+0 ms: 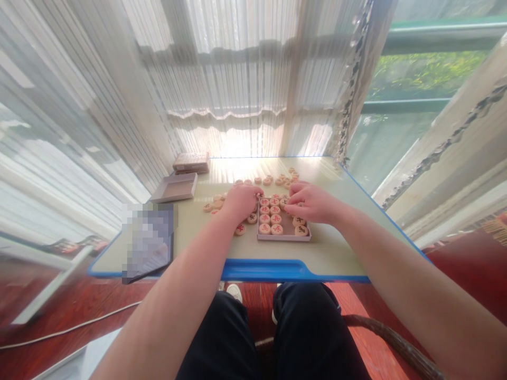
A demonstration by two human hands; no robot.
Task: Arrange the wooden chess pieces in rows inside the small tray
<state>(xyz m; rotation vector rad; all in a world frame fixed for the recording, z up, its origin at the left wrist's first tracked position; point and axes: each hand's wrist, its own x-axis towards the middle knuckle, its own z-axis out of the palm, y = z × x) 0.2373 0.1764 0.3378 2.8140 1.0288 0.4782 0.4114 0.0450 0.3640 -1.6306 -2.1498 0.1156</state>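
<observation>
An open shallow box [284, 238] stands on the table, partly filled with rows of round wooden Chinese chess pieces [276, 218] marked in red or black. My left hand [244, 201] is at the box's upper left corner with its fingers curled; what they hold, if anything, is hidden. Over the right side of the box, my right hand [311, 202] has its thumb and forefinger closed at a Chinese chess piece [284, 202]. A bare strip of the box floor shows between the columns. Loose pieces [240, 229] lie beside the box, some partly behind my left forearm.
More loose pieces [281, 180] are scattered beyond the box. At the far left are a box lid [177, 187] and a flat stack [191, 162]. A tablet-like device [162, 243], partly blurred, lies at the table's left. A blue trough [265, 269] lines the front edge.
</observation>
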